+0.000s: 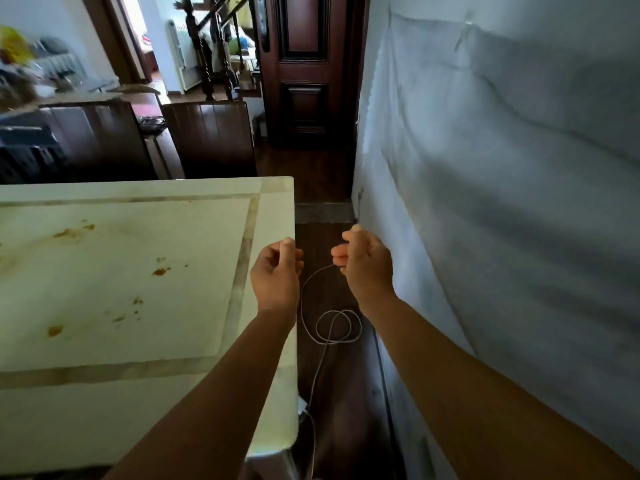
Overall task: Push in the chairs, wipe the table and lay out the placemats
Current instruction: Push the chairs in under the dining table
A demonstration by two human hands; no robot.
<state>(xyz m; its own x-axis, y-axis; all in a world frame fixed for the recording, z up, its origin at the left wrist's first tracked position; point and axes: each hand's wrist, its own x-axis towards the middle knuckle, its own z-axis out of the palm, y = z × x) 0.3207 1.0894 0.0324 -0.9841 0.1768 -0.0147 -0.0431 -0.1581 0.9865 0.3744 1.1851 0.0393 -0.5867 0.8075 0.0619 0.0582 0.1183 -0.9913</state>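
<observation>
A pale marble table (104, 393) fills the left, its top spotted with brown stains (161, 271). Two dark wooden chairs (211, 136) (93, 140) stand at its far side, backs toward me. My left hand (277, 271) hovers at the table's right edge with fingers curled. My right hand (363, 261) is raised in the gap beside the wall, fingers curled. A thin grey cable (332, 327) loops between and below both hands and hangs down to the floor; each hand seems to pinch it. No cloth or placemats are visible.
A wall covered with a white sheet (502, 202) runs close along the right, leaving a narrow dark-floored aisle (325, 188) beside the table. A dark wooden door (304, 71) stands ahead. Clutter and a stair railing (207, 46) lie further back left.
</observation>
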